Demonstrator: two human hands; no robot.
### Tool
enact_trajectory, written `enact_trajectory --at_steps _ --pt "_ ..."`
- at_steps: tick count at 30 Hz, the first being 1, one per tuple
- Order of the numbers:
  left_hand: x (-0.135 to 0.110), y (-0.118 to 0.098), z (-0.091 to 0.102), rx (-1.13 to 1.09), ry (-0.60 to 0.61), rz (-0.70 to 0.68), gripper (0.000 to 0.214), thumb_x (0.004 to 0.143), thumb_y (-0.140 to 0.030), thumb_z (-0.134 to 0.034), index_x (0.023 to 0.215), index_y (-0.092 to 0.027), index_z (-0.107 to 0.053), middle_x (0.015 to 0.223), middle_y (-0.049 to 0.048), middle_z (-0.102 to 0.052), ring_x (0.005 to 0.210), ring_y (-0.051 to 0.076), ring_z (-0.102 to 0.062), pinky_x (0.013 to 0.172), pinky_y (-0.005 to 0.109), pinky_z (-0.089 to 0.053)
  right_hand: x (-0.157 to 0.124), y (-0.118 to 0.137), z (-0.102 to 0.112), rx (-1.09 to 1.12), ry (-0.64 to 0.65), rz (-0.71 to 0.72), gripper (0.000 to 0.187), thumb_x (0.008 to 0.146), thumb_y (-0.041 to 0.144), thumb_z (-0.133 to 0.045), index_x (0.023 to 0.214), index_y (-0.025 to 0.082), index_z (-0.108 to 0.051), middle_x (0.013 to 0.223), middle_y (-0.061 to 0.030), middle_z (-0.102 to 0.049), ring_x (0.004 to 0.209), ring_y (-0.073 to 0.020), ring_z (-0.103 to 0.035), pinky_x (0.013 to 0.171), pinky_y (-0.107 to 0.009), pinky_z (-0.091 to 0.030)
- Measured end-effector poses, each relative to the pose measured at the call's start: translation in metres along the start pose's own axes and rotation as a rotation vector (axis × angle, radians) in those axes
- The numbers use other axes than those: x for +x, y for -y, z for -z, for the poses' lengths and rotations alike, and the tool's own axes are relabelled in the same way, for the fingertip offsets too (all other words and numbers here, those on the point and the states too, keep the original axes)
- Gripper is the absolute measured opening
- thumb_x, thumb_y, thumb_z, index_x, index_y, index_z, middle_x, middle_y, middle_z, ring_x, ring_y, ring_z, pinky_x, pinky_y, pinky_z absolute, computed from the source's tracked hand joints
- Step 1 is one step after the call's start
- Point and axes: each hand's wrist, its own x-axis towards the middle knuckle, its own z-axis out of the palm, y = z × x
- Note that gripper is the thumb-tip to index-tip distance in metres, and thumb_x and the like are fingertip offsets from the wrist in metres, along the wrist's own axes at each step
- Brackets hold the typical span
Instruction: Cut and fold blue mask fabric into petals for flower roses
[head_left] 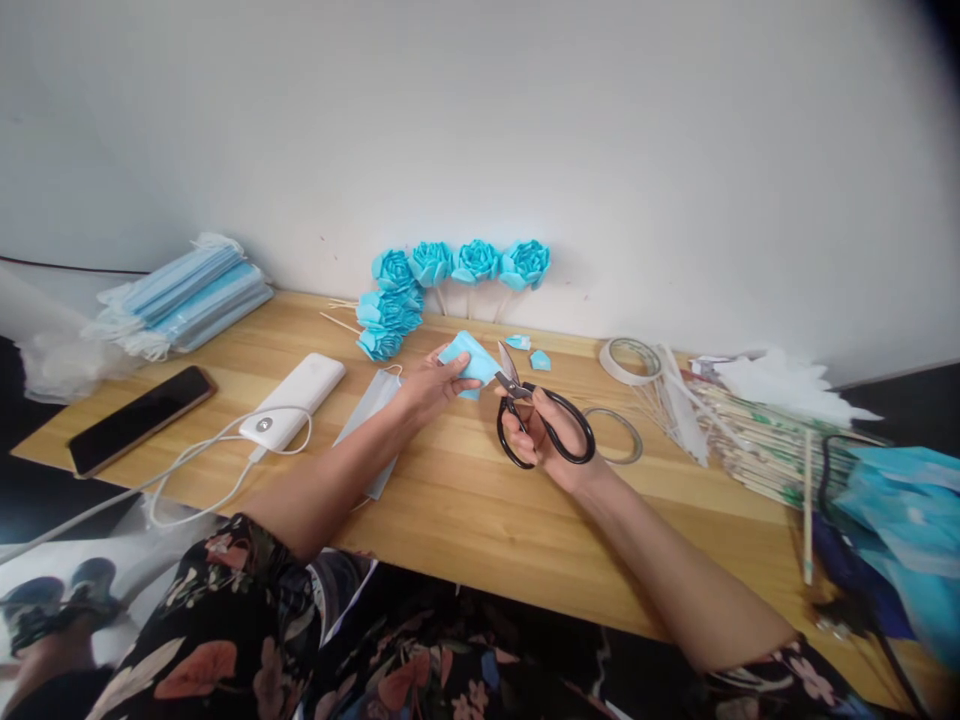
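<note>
Out front, your left hand point(437, 385) pinched folded light-blue fabric point(472, 357), best held taut; your right hand point(546, 432) gripped black-handled steel scissors point(516, 387).

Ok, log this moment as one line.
left hand: holds blue piece | right hand: holds scissors at blue piece's edge | flowers: near wall

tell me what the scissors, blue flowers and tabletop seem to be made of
Scissors: probably steel, reflective grey at the blades; glossy black handles, perhaps plastic-coated. Blue flowers: matte, thin folded sheet, creased; maybe nonwoven fabric or paper. Tabletop: wood or wood-look laminate, smooth, showing grain.
</note>
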Motion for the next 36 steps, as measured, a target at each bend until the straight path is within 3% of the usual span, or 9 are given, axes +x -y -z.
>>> enact_trajectory --at_steps 9,15,28,36 --pt "-0.001 -0.002 -0.001 -0.018 0.023 -0.006 0.023 0.073 -0.012 -0.083 0.088 -0.011 -0.065 0.078 -0.0003 -0.069 0.065 0.009 -0.067 0.059 0.018 -0.059 -0.003 0.001 -0.006 -0.020 -0.033 0.033 0.050 0.075 0.062 -0.075 0.096 0.018 -0.068 0.060 0.0053 -0.053 0.040 -0.0034 -0.034 0.035 -0.016 -0.031" --pt "-0.002 -0.003 0.000 -0.006 0.052 -0.011 0.026 0.072 -0.013 -0.084 0.091 -0.010 -0.066 0.079 -0.0002 -0.068 0.065 0.009 -0.066 0.059 0.019 -0.060 -0.002 0.001 -0.004 -0.080 -0.028 0.049 0.049 0.076 0.064 -0.073 0.093 0.018 -0.069 0.054 0.0083 -0.048 0.036 -0.0028 -0.031 0.039 -0.019 -0.042" --pt "0.003 -0.003 0.006 0.045 0.065 -0.037 0.031 0.069 -0.019 -0.087 0.093 -0.011 -0.069 0.081 0.0023 -0.072 0.068 0.011 -0.068 0.059 0.020 -0.060 0.002 0.002 0.002 -0.085 0.003 -0.011 0.046 0.080 0.061 -0.070 0.095 0.018 -0.069 0.054 0.0095 -0.044 0.033 -0.0015 -0.026 0.035 -0.017 -0.039" --pt "0.003 -0.004 0.003 -0.009 0.040 0.038 0.024 0.069 -0.014 -0.086 0.085 -0.009 -0.069 0.076 0.0028 -0.072 0.064 0.013 -0.069 0.056 0.022 -0.062 0.001 0.001 0.010 -0.178 0.014 0.007 0.049 0.083 0.062 -0.067 0.101 0.016 -0.070 0.056 0.0089 -0.044 0.036 -0.0024 -0.029 0.045 -0.020 -0.052"
